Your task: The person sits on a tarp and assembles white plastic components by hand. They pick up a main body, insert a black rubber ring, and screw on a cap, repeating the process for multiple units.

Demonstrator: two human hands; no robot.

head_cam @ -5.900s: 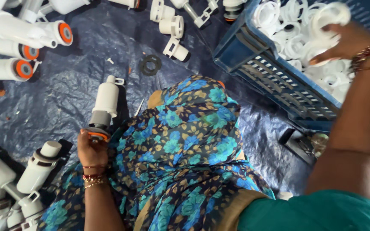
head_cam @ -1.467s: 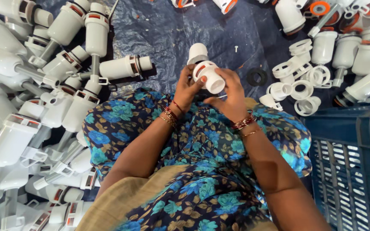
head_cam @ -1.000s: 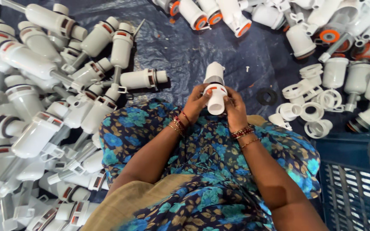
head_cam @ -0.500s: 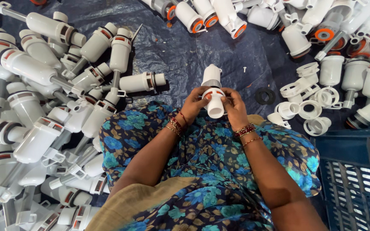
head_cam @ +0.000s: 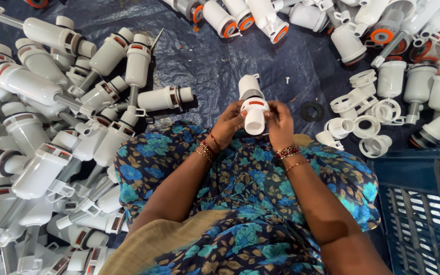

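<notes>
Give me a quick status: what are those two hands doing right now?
Left hand and right hand both gripping one white plastic valve part over the lap. Black rubber ring lies apart on the blue tarp. Nothing blocking.

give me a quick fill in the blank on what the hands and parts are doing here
Both hands, left hand and right hand, grip one ____ plastic valve part.
The loose black ring lies on the dark ____ sheet.
The blue crate sits on the person's ____ side.

Missing words: white; plastic; right
</notes>
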